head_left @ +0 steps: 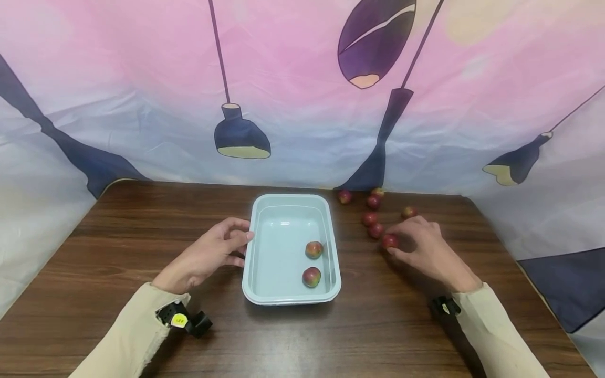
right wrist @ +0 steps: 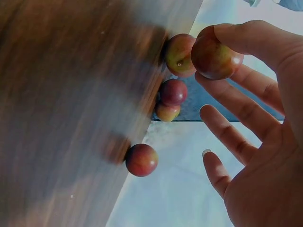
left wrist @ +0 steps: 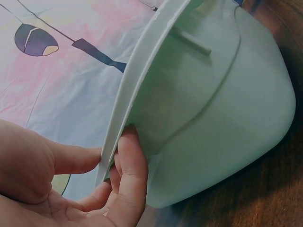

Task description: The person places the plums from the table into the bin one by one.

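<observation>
A pale blue-green rectangular plastic tub (head_left: 279, 226) stands on the table, with two reddish plums (head_left: 314, 250) lying in its right half. My left hand (head_left: 215, 252) pinches the tub's left rim; in the left wrist view the thumb (left wrist: 78, 158) lies on the rim and the fingers curl beneath it. To the right of the tub, my right hand (head_left: 423, 249) holds a red plum (right wrist: 215, 53) between thumb and fingertips, while its other fingers are spread. Close by on the table lie more plums, one of them (head_left: 375, 230) just left of the held one.
Several loose plums are scattered toward the back of the dark wooden table (head_left: 198, 336), including one (head_left: 344, 197) near the back edge and another (head_left: 409, 212) beyond my right hand. A printed cloth (head_left: 302, 131) with lamp drawings hangs right behind the table.
</observation>
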The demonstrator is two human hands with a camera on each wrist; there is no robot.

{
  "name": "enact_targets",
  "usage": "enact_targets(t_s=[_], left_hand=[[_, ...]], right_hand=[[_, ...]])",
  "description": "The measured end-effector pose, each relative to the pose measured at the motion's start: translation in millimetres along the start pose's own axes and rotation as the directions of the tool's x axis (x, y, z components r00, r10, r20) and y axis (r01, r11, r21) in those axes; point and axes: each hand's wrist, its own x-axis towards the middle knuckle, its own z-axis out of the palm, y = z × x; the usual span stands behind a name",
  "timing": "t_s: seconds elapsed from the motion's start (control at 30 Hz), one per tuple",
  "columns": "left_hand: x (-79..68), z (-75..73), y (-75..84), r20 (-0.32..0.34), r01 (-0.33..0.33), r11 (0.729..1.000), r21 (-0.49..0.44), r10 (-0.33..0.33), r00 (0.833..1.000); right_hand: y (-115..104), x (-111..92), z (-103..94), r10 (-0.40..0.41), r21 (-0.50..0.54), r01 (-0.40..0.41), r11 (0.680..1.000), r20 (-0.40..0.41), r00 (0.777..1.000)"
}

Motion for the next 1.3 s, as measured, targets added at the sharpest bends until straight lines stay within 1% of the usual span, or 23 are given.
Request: enact_targets(t_s=[0.1, 0.2, 0.37, 0.5, 0.73, 1.07, 1.3], left_hand=[[-0.2, -0.6, -0.3, 0.001, -0.001, 1.000, -0.005, 0.001, 1.000], [-0.5, -0.4, -0.2, 0.000, 0.000, 1.000, -0.011, 0.000, 1.000], [-0.7, 0.4, 0.7, 0.001, -0.002, 1.000, -0.018, 0.002, 1.000], [-0.6, 0.4, 1.0, -0.002, -0.002, 1.000, -0.017, 0.002, 1.000], [-0.2, 0.2, -0.6, -0.002, 0.000, 1.000, -0.016, 0.000, 1.000], [-1.1, -0.2, -0.9, 0.000, -0.003, 1.000, -0.020, 0.003, 1.000], [-0.6, 0.1, -0.7, 0.005, -0.005, 1.000, -0.013, 0.005, 1.000]], right_hand=[[-2, 3, -0.5, -0.022, -0.014, 0.022, 1.000, -0.010, 1.000], [-5, 4, -2.4, -0.023, -0.011, 0.023, 1.000, -0.016, 1.000], [-9, 5, -6.2, -0.034, 0.012, 0.034, 0.999, -0.027, 0.999], [-12, 8, -8.4, -0.070, 0.007, 0.070, 0.997, -0.052, 0.996], [-22, 8, -11.1, -0.143, -0.013, 0.143, 0.990, -0.108, 0.984], [-38, 12, -16.7, -0.181, -0.002, 0.182, 0.983, -0.111, 0.977], [-46, 15, -18.3, -0.210, 0.010, 0.214, 0.977, -0.132, 0.969]])
